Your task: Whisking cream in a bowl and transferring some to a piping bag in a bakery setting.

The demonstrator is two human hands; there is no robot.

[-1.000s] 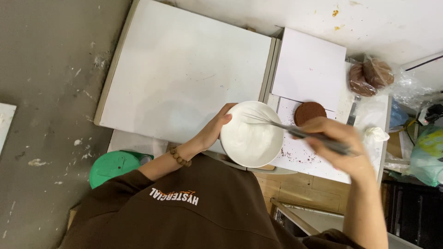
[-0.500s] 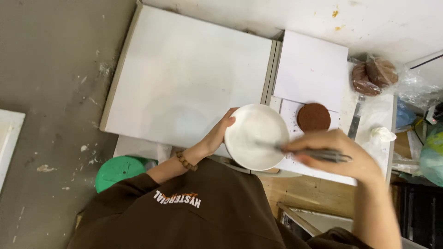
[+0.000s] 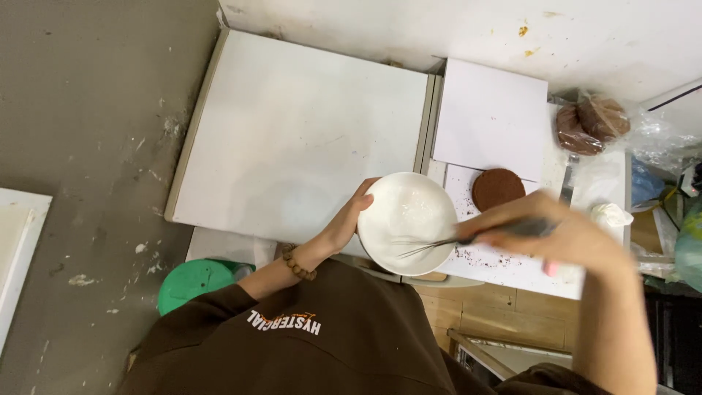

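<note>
Head view: white bowl (image 3: 407,222) of white cream at near edge of table (image 3: 504,267), cupped at its left rim by left hand (image 3: 349,223), fingers curled around it; whisk (image 3: 439,243) dipping into bowl, gripped by blurred right hand (image 3: 556,238), fingers closed on handle; round brown cake (image 3: 498,189) just right of bowl, crumbs below it; large white board (image 3: 300,139) open behind; smaller white board (image 3: 491,118) beyond cake; bagged brown cakes (image 3: 591,124) at far right; green stool (image 3: 194,282) below left.

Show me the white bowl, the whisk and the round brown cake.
white bowl (image 3: 406,212), head view, inner wall.
whisk (image 3: 424,245), head view, wire loops.
round brown cake (image 3: 497,189), head view, top face.
</note>
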